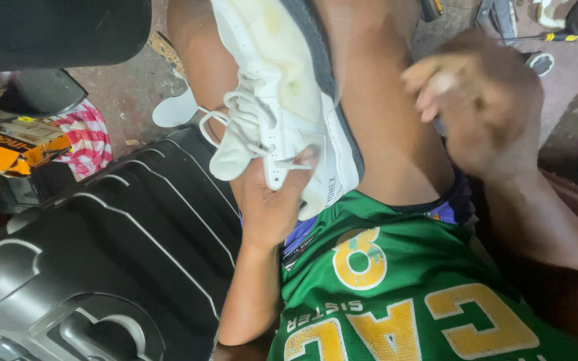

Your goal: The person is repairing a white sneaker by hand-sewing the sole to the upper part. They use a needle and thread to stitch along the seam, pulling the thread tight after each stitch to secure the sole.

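Note:
A white lace-up sneaker (282,100) with a dark sole lies tilted across my bare thighs. My left hand (269,200) grips it from below at the heel end, thumb pressed on its side. My right hand (483,100) hovers blurred to the right of the shoe, above my right leg (382,120), fingers loosely curled and holding nothing that I can make out. I wear a green jersey (396,287) with yellow lettering.
A black ribbed hard-shell suitcase (102,254) lies at my left. Beyond it sit a red-striped cloth (88,137), an orange box (8,144) and a dark round object (55,30). Tools and a screwdriver (556,37) lie on the concrete floor at top right.

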